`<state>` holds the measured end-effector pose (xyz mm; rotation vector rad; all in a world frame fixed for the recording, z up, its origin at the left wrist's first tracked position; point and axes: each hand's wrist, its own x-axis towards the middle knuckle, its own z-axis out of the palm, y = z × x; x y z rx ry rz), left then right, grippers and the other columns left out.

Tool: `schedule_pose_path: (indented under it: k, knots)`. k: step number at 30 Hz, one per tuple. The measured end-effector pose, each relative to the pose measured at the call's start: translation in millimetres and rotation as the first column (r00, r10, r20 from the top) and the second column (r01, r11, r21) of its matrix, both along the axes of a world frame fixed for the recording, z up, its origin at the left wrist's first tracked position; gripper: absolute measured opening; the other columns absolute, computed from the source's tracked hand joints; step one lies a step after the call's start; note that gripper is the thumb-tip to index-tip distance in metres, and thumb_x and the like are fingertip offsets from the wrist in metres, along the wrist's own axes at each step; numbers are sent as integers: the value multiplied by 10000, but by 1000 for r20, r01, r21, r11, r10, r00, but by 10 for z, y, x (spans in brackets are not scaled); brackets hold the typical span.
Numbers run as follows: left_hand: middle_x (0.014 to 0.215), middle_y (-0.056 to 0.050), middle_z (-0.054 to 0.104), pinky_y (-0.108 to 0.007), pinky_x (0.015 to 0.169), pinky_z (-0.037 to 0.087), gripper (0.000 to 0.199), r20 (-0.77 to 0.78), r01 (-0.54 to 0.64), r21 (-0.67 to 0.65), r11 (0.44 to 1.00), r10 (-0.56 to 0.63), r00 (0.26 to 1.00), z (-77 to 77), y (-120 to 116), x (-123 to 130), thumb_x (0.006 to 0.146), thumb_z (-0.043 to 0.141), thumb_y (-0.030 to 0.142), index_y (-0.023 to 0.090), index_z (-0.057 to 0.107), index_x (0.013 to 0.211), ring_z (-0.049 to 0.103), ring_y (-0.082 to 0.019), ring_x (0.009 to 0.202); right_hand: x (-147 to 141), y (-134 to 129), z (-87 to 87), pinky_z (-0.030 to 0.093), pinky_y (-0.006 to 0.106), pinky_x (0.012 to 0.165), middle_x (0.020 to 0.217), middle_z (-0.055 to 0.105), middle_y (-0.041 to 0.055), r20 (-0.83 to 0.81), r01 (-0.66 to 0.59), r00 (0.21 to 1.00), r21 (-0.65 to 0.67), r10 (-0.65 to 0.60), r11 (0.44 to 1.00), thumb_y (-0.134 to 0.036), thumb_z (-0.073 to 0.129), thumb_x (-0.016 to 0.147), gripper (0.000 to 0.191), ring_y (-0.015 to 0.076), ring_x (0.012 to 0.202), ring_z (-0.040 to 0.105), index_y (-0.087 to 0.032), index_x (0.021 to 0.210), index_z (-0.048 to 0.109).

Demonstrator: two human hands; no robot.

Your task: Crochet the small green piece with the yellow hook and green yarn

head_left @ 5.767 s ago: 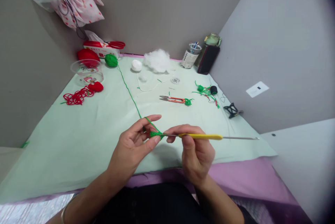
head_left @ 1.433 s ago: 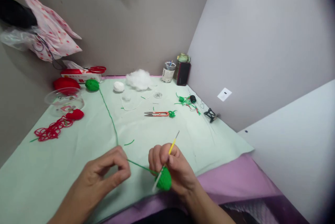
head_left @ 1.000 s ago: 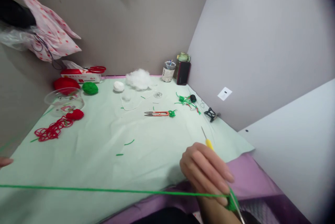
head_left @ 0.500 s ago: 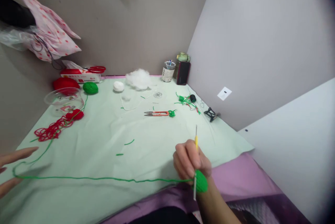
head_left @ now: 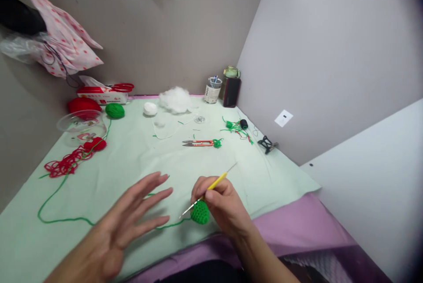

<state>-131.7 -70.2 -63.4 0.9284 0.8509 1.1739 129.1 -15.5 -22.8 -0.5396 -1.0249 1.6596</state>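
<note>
In my right hand (head_left: 228, 206) is a yellow-handled crochet hook (head_left: 216, 181), its silver end angled down to the left. The same hand holds a small green crocheted piece (head_left: 200, 212), rounded and with visible stitches. From that piece a green yarn strand (head_left: 62, 220) runs left beneath my left hand, then up to a green yarn ball (head_left: 115, 110) at the back left. My left hand (head_left: 139, 212) is open, fingers spread, hovering left of the crocheted piece and holding nothing.
Orange thread snips (head_left: 201, 143) lie mid-table. White stuffing (head_left: 176, 100) and a white yarn ball (head_left: 150, 109) sit at the back. Tangled red yarn (head_left: 66, 162) and a clear plastic container (head_left: 81, 126) are on the left. Green yarn scraps (head_left: 233, 126) and a black clip (head_left: 267, 144) lie right.
My left hand has come in from the far left edge toward the middle. My right hand has moved left with the crocheted piece, tilting the hook; the taut yarn now hangs slack.
</note>
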Motion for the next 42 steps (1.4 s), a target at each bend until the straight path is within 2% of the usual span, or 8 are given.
schedule_pose_path:
  k: [6, 11, 15, 21, 24, 26, 34, 42]
  knots:
    - [1535, -127, 671, -620, 1153, 524, 790, 198, -71, -22, 997, 74, 977, 716, 244, 671, 751, 744, 844, 352, 750, 1369, 481, -455, 1533, -147, -136, 44, 544, 301, 778, 868, 785, 39, 21, -17, 1000, 136, 14, 991, -337, 845, 905, 92, 162, 803, 688, -279, 962, 887]
    - [1140, -34, 827, -555, 1373, 164, 655, 28, -279, 235, 931, 280, 960, 624, 260, 552, 1051, 449, 669, 274, 687, 585, 423, -329, 1583, -205, -187, 111, 528, 290, 725, 837, 793, 51, 75, -41, 997, 202, 27, 979, -334, 845, 908, 98, 163, 793, 685, -275, 970, 894]
    - [1259, -49, 817, -565, 1373, -1, 646, -416, -30, 642, 766, 381, 826, 440, 258, 437, 1112, 349, 545, 278, 675, 623, 459, -313, 1552, -195, -187, 109, 464, 235, 569, 878, 777, 39, 30, 4, 1000, 170, -10, 985, -345, 839, 912, 101, 105, 646, 615, -288, 977, 891]
    - [1269, -75, 783, -432, 1033, 575, 357, -532, -119, 568, 814, 474, 702, 352, 167, 340, 1076, 504, 460, 282, 760, 902, 667, -296, 1241, -180, -173, 101, 333, 188, 419, 919, 772, 25, -26, 19, 1000, 96, -17, 995, -332, 820, 925, 87, 22, 459, 494, -279, 967, 874]
    - [1353, -98, 740, -329, 723, 620, 386, -342, -378, 364, 851, 500, 795, 413, 136, 374, 1072, 502, 505, 254, 773, 963, 723, -263, 1029, -190, -151, 102, 333, 190, 412, 868, 765, 28, -3, 81, 997, 62, -81, 995, -388, 840, 900, 154, 28, 448, 481, -239, 930, 862]
    - [1393, -118, 727, -295, 571, 612, 500, -180, -353, 206, 913, 390, 903, 509, 121, 452, 1006, 546, 653, 233, 802, 918, 742, -278, 970, -202, -140, 98, 340, 196, 413, 843, 757, 30, 19, 135, 991, 40, -136, 990, -424, 849, 885, 207, 33, 448, 475, -219, 911, 853]
    - [1591, -80, 635, -525, 1117, 565, 848, 167, -141, -177, 974, 171, 971, 863, 86, 808, 796, 534, 955, 333, 768, 1323, 490, -418, 1526, -245, -244, 187, 399, 208, 417, 892, 733, 35, 49, 55, 997, 98, -60, 994, -367, 834, 905, 126, 47, 466, 542, -253, 942, 870]
    - [1215, -63, 834, -466, 1377, 24, 713, -137, -287, 299, 910, 339, 931, 605, 197, 641, 975, 462, 791, 296, 677, 508, 304, -336, 1640, -232, -271, 198, 385, 193, 397, 925, 734, 29, -15, -22, 1000, 107, 23, 994, -318, 811, 935, 94, 33, 462, 544, -302, 992, 884]
